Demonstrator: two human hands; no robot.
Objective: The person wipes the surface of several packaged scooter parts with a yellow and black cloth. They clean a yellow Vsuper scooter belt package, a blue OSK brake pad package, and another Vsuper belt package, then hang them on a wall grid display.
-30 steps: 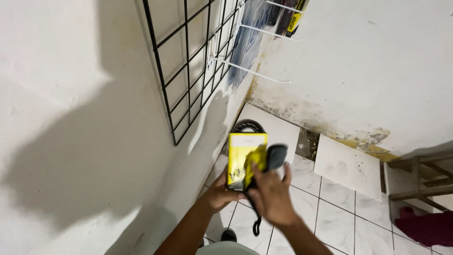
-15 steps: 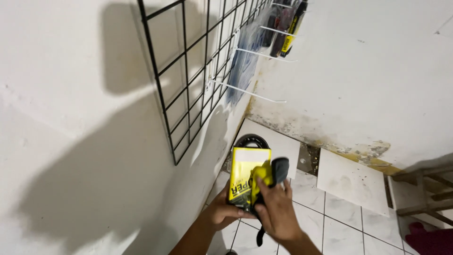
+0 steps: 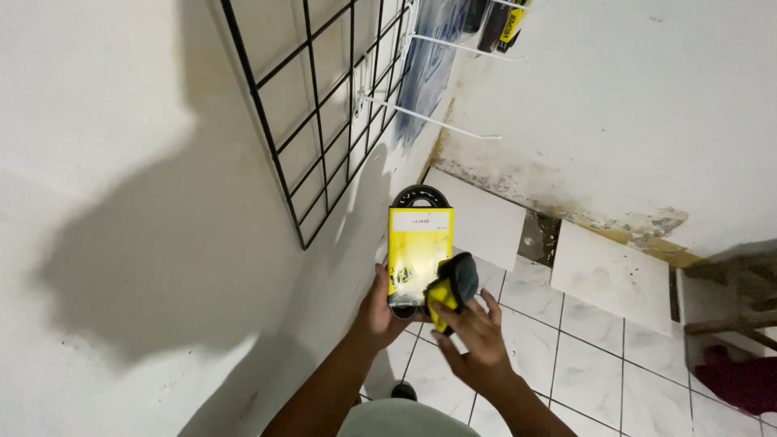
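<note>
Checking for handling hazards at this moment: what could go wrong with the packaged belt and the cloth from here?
1. The left hand grips the yellow-sleeved belt only at its lower end, so wiping pressure could tip it loose onto the tiled floor.
2. The right hand pinches the yellow and grey cloth loosely; it may slip.
3. White wire hooks jut from the wall grid above; lifting the belt could snag one.
</note>
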